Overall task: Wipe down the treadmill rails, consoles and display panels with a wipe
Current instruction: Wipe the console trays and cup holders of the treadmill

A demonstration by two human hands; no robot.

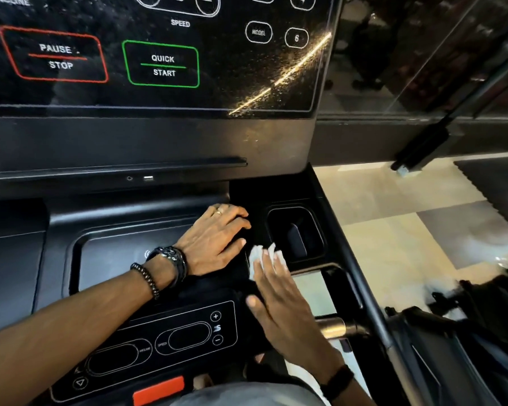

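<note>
Setting: black treadmill console (147, 212) seen from above, with pale tiled floor (393, 230) to its right.
Nearest: red-orange safety key tab (158, 389) at the bottom edge, just below the lower control panel (159, 341) with its outlined ovals and plus and minus buttons.
Right hand (288, 306): flat, palm down, fingers straight and close together, thumb held out; the fingertips press the white wipe (257, 256) onto the console surface beside the cup holder (295, 232). A dark band sits on this wrist.
Left hand (217, 238): rests flat on the console just left of the wipe, fingers straight and slightly spread, holding nothing; a ring, a watch and beaded bracelets are worn.
Handle: silver grip bar (333, 326) right of the right hand.
Farther: glossy display panel (247, 83) with PAUSE/STOP in red and QUICK START in green, speckled with droplets.
</note>
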